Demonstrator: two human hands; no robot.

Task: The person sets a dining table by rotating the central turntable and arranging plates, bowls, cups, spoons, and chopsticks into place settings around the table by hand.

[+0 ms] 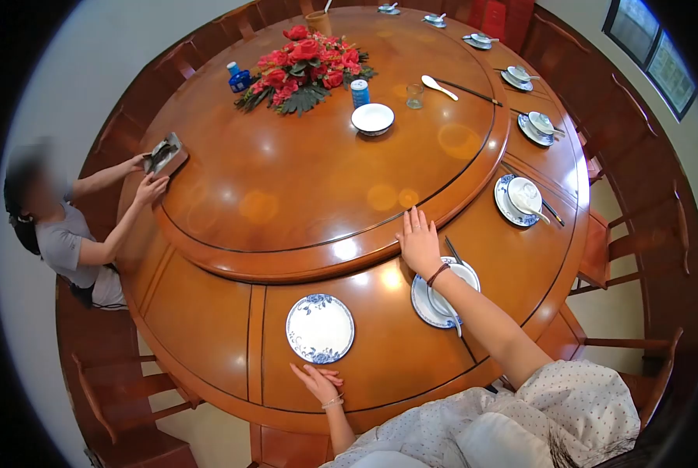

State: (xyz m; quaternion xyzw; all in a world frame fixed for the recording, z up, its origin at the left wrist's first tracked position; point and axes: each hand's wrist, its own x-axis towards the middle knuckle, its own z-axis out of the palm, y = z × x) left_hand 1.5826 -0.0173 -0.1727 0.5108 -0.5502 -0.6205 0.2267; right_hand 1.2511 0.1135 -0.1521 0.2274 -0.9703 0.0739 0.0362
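My right hand (420, 243) lies with its fingers stretched out on the rim of the large wooden turntable (302, 195). It holds nothing. Under that forearm sits a place setting with a white bowl (456, 290) on a blue-patterned plate, partly covered by my wrist. My left hand (319, 384) is at the near side of the table, fingers extended and nothing in it. Just beyond its fingertips is a flat white plate (320, 331) with blue flowers; whether they touch it I cannot tell.
Red flowers (306, 66), a blue can (360, 93), a white bowl (372, 118), a glass (414, 96) and a white spoon (439, 87) stand on the turntable. At left, another person (76, 234) holds a box (166, 156). Place settings line the right; wooden chairs (130, 390) surround the table.
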